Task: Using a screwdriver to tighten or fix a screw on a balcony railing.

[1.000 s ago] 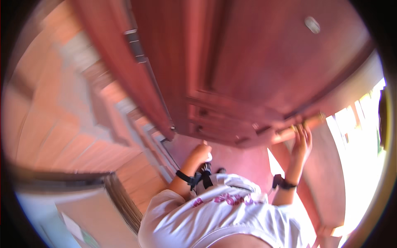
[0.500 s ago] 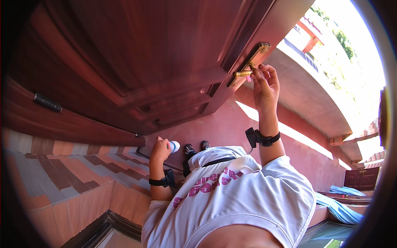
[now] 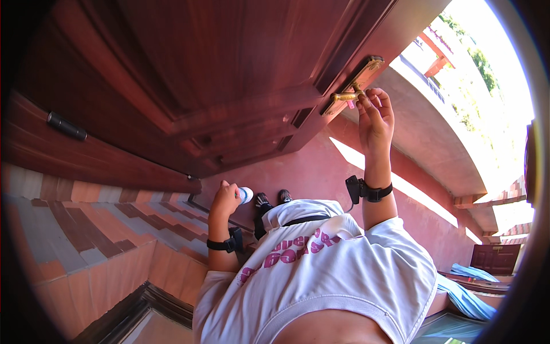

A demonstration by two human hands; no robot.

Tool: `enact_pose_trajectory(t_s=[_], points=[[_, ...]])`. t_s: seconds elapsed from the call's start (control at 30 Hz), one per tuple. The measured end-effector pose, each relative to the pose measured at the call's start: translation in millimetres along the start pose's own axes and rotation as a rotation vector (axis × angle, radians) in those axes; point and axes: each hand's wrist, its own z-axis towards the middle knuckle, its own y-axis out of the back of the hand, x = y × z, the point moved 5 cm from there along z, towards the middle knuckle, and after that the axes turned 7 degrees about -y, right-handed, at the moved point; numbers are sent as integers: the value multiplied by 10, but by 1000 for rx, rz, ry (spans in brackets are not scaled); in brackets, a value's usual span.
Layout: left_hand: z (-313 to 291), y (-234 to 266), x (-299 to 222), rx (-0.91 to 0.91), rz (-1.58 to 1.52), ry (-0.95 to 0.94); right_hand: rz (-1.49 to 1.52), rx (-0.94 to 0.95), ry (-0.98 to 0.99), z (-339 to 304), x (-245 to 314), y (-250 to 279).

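Observation:
A dark red panelled door (image 3: 217,69) stands open ahead of me, with an ornate brass plate (image 3: 372,64) near its edge. From that plate sticks out a brass lever handle (image 3: 345,97), and a small pink thing shows just below it. My right hand (image 3: 377,112) is closed, thumb and fingertips pinched at the lever's right end. Lower on the left, my left hand (image 3: 224,198) is wrapped round a white cylinder with a blue band (image 3: 245,195), perhaps a bottle; the fingers partly cover it.
On the left, a dark wooden frame carries a black cylindrical fitting (image 3: 67,126). Brown and grey tiles (image 3: 80,229) cover the wall there. My shoes (image 3: 262,199) are on a red floor (image 3: 275,172). A curved parapet (image 3: 427,123) runs along the right, with light blue cloth (image 3: 467,295) behind.
The view has turned slightly, so the door and handle sit a little farther right and higher. Both hands keep their holds, the right still at the lever.

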Motion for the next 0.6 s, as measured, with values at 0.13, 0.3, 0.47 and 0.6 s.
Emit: enact_pose_trajectory(t_s=[0.13,0.3,0.47,0.6], points=[[46,-12,81,-29,8,9,0,7,2,42,-33,8],[22,58,101,-50,-7,41,50,-5,-7,88,-97,7],[49,-228,218,-175,-8,-4,-44,116,38,108,-329,276],[165,-238,70,-51,56,-53,-207,76,-142,110,-798,940]])
